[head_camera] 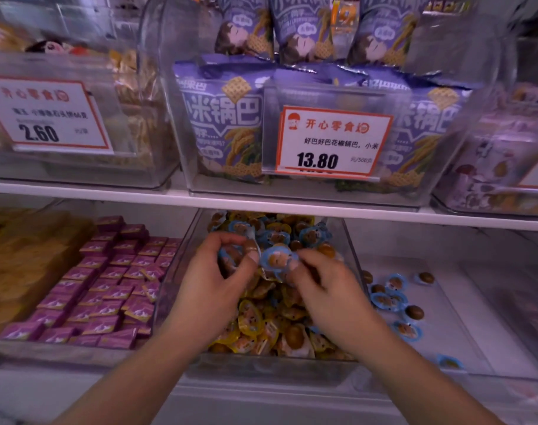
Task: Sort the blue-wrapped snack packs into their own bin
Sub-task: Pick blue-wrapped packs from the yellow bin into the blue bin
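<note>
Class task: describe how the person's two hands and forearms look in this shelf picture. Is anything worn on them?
Both the left hand and the right hand are bare, with no gloves. No rings, watch or bracelets show. Both forearms are uncovered as far as the frame's bottom edge, with no sleeve in view. The fingers show no markings.

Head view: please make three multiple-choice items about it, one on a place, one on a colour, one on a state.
1. Where is the bin with only a few blue packs?
A. right of the mixed bin
B. left of it
C. upper shelf

2. Which colour are the small boxes in the left bin?
A. green
B. purple
C. white

3. The right hand is
A. flat and idle
B. pinching a blue pack
C. out of view

Answers:
A, the right bin sits beside the mixed bin.
B, the boxes are purple.
B, the right hand pinches a blue pack.
</note>
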